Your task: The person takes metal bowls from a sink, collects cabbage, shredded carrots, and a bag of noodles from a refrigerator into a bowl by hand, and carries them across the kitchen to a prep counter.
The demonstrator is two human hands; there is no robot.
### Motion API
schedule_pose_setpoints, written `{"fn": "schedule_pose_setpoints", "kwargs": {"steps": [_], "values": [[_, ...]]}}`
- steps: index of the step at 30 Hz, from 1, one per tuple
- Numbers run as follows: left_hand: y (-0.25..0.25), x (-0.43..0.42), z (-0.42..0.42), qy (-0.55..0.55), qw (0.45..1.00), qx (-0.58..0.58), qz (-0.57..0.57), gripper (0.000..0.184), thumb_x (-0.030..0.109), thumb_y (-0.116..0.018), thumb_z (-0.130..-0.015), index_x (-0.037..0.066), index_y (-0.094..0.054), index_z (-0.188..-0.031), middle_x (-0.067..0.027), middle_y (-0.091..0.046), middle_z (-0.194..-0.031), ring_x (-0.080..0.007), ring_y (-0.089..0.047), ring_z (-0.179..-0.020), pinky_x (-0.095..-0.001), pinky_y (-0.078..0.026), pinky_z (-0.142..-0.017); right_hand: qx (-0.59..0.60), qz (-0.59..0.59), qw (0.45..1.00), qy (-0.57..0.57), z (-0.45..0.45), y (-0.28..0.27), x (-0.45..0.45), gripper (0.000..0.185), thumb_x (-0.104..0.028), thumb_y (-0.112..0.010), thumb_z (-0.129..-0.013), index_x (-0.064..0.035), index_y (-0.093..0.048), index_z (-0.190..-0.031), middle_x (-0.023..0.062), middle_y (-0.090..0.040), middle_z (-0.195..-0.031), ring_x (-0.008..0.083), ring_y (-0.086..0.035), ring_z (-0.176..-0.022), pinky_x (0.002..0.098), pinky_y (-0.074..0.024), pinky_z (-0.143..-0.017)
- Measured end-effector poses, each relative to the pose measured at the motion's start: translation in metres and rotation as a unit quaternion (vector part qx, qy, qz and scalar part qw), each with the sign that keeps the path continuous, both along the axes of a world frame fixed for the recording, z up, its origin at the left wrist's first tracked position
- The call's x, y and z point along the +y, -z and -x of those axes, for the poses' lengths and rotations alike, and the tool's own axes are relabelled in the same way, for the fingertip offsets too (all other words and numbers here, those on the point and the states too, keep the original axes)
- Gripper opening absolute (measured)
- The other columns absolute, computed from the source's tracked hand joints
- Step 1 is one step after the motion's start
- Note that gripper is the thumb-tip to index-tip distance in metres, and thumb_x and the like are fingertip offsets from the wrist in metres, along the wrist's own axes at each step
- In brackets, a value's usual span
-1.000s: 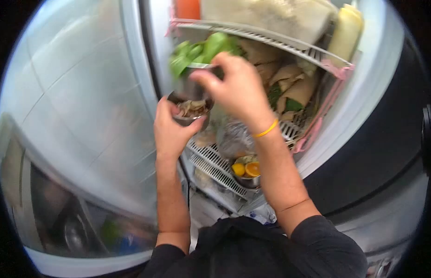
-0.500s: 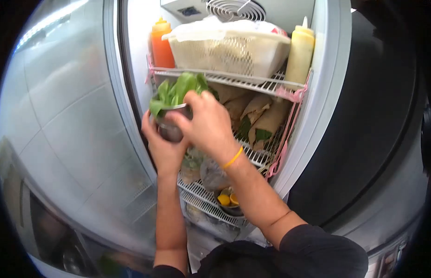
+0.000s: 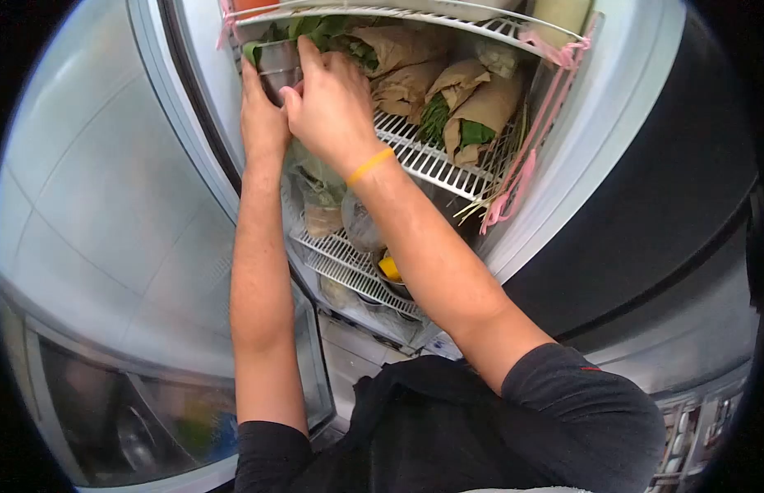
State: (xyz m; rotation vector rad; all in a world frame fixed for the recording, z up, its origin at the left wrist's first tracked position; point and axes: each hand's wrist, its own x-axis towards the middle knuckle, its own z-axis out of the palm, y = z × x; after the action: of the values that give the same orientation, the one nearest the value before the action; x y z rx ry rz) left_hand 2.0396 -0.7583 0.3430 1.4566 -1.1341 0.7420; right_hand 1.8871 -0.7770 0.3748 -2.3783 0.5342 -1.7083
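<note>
Cups [image 3: 277, 57] of grey metal, one stacked in or on the other, stand between the person's two hands at the left end of the middle shelf [image 3: 438, 169], close to its front edge. Green leaves [image 3: 316, 29] rise from the upper one and spill over its rim to both sides. The left hand [image 3: 263, 123] is clamped on the stack, its fingers along the left side. The right hand [image 3: 332, 103] grips from the other side, forefinger against the upper wall and thumb lower down near the left hand. The hands cover so much that I cannot tell whether the stack's base touches the shelf.

A yellow band [image 3: 370, 167] circles the right wrist. Bundles in brown paper [image 3: 490, 107], with greens showing at their ends, lie from the middle of that shelf toward its right end, and pink ribbon [image 3: 513, 195] hangs at its front right corner. On the lower shelf [image 3: 345, 267], clear plastic bags [image 3: 361, 220] sit behind a bowl [image 3: 398, 289] with yellow pieces [image 3: 388, 267], partly hidden by the right forearm. At the upper shelf's [image 3: 415, 13] right end stands a pale yellow bottle [image 3: 560, 20].
</note>
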Motion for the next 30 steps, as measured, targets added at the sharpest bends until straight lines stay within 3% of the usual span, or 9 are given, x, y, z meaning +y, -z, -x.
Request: {"fn": "schedule_pose_setpoints", "kwargs": {"steps": [8, 11, 12, 15, 16, 19, 23, 25, 30], "values": [[0.030, 0.010, 0.013, -0.002, 0.999, 0.041, 0.013, 0.121, 0.057, -0.083, -0.076, 0.000, -0.017, -0.160, -0.0320, -0.045, -0.148, -0.0489, -0.050, -0.131, -0.0522, -0.045, -0.106, 0.030, 0.065, 0.987, -0.141, 0.055, 0.067, 0.062, 0.052, -0.012, -0.075, -0.081, -0.0006, -0.059, -0.129, 0.0196, -0.057, -0.121, 0.0380, -0.056, -0.110, 0.0452, -0.0471, -0.098], [0.042, 0.018, 0.005, -0.045, 0.993, -0.100, 0.049, 0.099, 0.046, -0.080, -0.085, -0.002, -0.030, -0.155, -0.0314, -0.049, -0.144, -0.0452, -0.055, -0.126, -0.0475, -0.049, -0.103, 0.098, 0.052, 0.972, -0.208, 0.080, 0.085, 0.081, 0.050, -0.011, -0.075, -0.081, -0.0015, -0.060, -0.127, 0.0184, -0.058, -0.120, 0.0376, -0.057, -0.109, 0.0440, -0.0483, -0.096], [0.045, 0.030, 0.010, -0.011, 0.999, -0.033, -0.012, 0.118, 0.058, -0.082, -0.080, -0.004, -0.019, -0.159, -0.0308, -0.036, -0.156, -0.0427, -0.035, -0.147, -0.0453, -0.033, -0.119, 0.125, 0.053, 0.962, -0.238, 0.089, 0.091, 0.084, 0.044, -0.010, -0.075, -0.083, -0.0028, -0.062, -0.125, 0.0165, -0.060, -0.118, 0.0365, -0.059, -0.107, 0.0434, -0.0498, -0.093], [0.064, 0.060, 0.013, -0.002, 0.999, 0.035, 0.013, 0.111, 0.057, -0.081, -0.082, -0.003, -0.026, -0.157, -0.0301, -0.038, -0.155, -0.0401, -0.038, -0.145, -0.0443, -0.034, -0.119, 0.223, -0.001, 0.929, -0.295, 0.118, 0.115, 0.076, 0.035, -0.011, -0.073, -0.087, -0.0042, -0.066, -0.121, 0.0141, -0.063, -0.115, 0.0325, -0.063, -0.100, 0.0410, -0.0530, -0.087], [0.075, 0.065, 0.013, -0.008, 0.998, 0.058, 0.037, 0.088, 0.045, -0.078, -0.090, -0.004, -0.037, -0.151, -0.0283, -0.043, -0.150, -0.0360, -0.047, -0.138, -0.0418, -0.039, -0.115, 0.248, -0.039, 0.922, -0.295, 0.127, 0.123, 0.074, 0.032, -0.011, -0.073, -0.089, -0.0043, -0.066, -0.120, 0.0137, -0.063, -0.113, 0.0315, -0.064, -0.098, 0.0397, -0.0538, -0.085], [0.131, 0.073, 0.006, 0.042, 0.972, 0.214, 0.089, 0.055, 0.029, -0.072, -0.097, 0.000, -0.054, -0.140, -0.0234, -0.056, -0.137, -0.0292, -0.057, -0.126, -0.0380, -0.048, -0.104, 0.300, -0.121, 0.901, -0.290, 0.142, 0.139, 0.069, 0.026, -0.013, -0.071, -0.092, -0.0032, -0.068, -0.116, 0.0140, -0.065, -0.109, 0.0317, -0.066, -0.094, 0.0390, -0.0545, -0.082], [0.180, 0.065, 0.010, -0.007, 0.969, 0.248, 0.002, 0.015, 0.016, -0.070, -0.091, 0.008, -0.075, -0.102, -0.0139, -0.072, -0.096, -0.0273, -0.070, -0.082, -0.0374, -0.055, -0.074, 0.296, -0.161, 0.905, -0.259, 0.133, 0.144, 0.062, 0.023, -0.013, -0.068, -0.092, 0.0008, -0.068, -0.111, 0.0187, -0.066, -0.108, 0.0373, -0.066, -0.098, 0.0429, -0.0528, -0.087], [0.184, 0.051, 0.015, 0.090, 0.965, 0.246, -0.010, 0.012, 0.014, -0.069, -0.091, 0.005, -0.075, -0.096, -0.0138, -0.071, -0.090, -0.0276, -0.069, -0.078, -0.0378, -0.055, -0.072, 0.267, -0.095, 0.929, -0.239, 0.116, 0.143, 0.051, 0.023, -0.011, -0.067, -0.092, 0.0013, -0.068, -0.111, 0.0196, -0.066, -0.108, 0.0374, -0.065, -0.099, 0.0432, -0.0527, -0.087], [0.148, 0.026, 0.036, 0.030, 0.980, 0.198, -0.004, 0.019, 0.016, -0.070, -0.088, 0.007, -0.073, -0.105, -0.0145, -0.070, -0.103, -0.0323, -0.069, -0.085, -0.0414, -0.055, -0.078, 0.185, 0.042, 0.979, -0.081, 0.061, 0.132, 0.016, 0.026, -0.009, -0.062, -0.092, 0.0019, -0.067, -0.115, 0.0217, -0.067, -0.108, 0.0406, -0.064, -0.102, 0.0463, -0.0499, -0.096]]}}
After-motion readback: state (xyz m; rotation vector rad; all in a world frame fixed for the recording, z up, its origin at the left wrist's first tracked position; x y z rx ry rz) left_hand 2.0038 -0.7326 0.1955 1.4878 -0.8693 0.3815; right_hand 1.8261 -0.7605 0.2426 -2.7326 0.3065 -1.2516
